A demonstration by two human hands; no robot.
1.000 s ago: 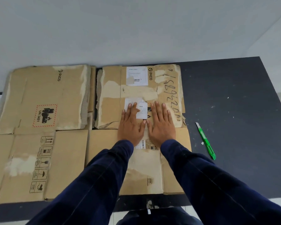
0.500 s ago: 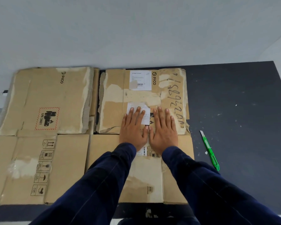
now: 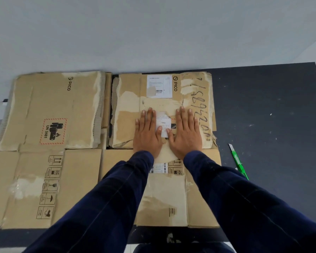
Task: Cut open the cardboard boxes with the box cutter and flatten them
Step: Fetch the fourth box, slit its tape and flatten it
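Pressing the left hand (image 3: 147, 133) and the right hand (image 3: 186, 133), fingers straight and palms flat, onto the worn, flattened brown cardboard box (image 3: 128, 121). Not touching the slim green box cutter (image 3: 238, 161) lying on the dark speckled worktop (image 3: 272, 106) near its right edge.

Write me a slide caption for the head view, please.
Left hand and right hand press flat on a flattened cardboard box; the green box cutter lies on the dark table.

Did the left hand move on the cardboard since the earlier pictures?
Yes. The left hand slid left: its fingers covered the small white label before; now they lie beside it, with only the thumb on it.
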